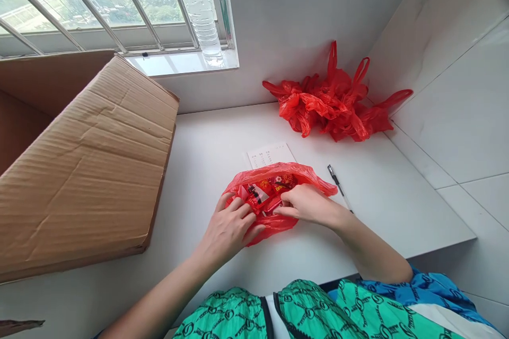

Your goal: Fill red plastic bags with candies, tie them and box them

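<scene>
A red plastic bag point(278, 229) lies with its mouth open on the white table, holding several small red packets point(260, 193), some with yellow or black print. Bent over the left side of the bag's mouth, the fingers of my left hand point(233, 222) hold the rim, with the fingertips inside. From the right, my right hand point(304, 204) reaches into the bag. Its fingers are curled in among the packets, and whatever lies between them is hidden. Just behind the bag is a sheet of paper point(270, 154) with handwriting, partly covered by the rim.
On the left stands a large open cardboard box point(95, 159). More red plastic bags point(334, 106) are heaped against the back wall. A pen point(338, 185) lies right of my right hand. A clear water bottle point(204, 26) stands on the barred window's sill. Tiled wall closes the right side.
</scene>
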The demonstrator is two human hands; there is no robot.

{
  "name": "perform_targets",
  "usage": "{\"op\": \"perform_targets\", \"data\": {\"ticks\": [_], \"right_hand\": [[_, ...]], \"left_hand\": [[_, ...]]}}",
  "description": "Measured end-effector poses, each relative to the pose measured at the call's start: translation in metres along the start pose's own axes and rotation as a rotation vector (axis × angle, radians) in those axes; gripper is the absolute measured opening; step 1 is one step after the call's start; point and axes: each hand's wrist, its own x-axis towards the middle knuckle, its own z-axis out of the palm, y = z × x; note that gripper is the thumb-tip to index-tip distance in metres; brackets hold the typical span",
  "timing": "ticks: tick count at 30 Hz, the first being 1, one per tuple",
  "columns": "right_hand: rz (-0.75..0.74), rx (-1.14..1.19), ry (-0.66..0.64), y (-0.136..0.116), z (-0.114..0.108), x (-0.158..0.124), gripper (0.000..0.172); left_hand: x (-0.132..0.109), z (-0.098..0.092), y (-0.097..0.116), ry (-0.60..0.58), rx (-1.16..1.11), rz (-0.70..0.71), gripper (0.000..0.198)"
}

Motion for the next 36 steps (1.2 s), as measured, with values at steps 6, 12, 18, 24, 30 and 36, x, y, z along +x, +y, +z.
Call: {"op": "perform_targets", "data": {"ticks": [6, 12, 18, 24, 30, 36], "right_hand": [[-0.091, 0.012, -0.005, 0.010, 0.010, 0.004, 0.030], [-0.091, 0.039, 0.010, 0.013, 0.013, 0.004, 0.020], [-0.033, 0.366, 0.058, 0.004, -0.010, 0.003, 0.014], [-0.047, 0.609, 0.204, -0.003, -0.013, 0.009, 0.020], [-0.174, 0.504, 0.261, -0.009, -0.003, 0.010, 0.023], [-0.236, 0.213, 0.506, -0.013, 0.006, 0.013, 0.029]], "left_hand": [[0.001, 0.004, -0.008, -0.064, 0.074, -0.251, 0.016], [0.006, 0.010, -0.009, -0.167, 0.017, -0.312, 0.029], [0.013, 0.015, -0.027, -0.093, -0.026, -0.332, 0.009], [0.024, 0.002, -0.026, 0.066, -0.227, -0.370, 0.024], [0.041, -0.007, -0.015, 0.127, -0.799, -0.476, 0.041], [0.048, -0.002, -0.017, 0.202, -0.983, -0.526, 0.045]]}}
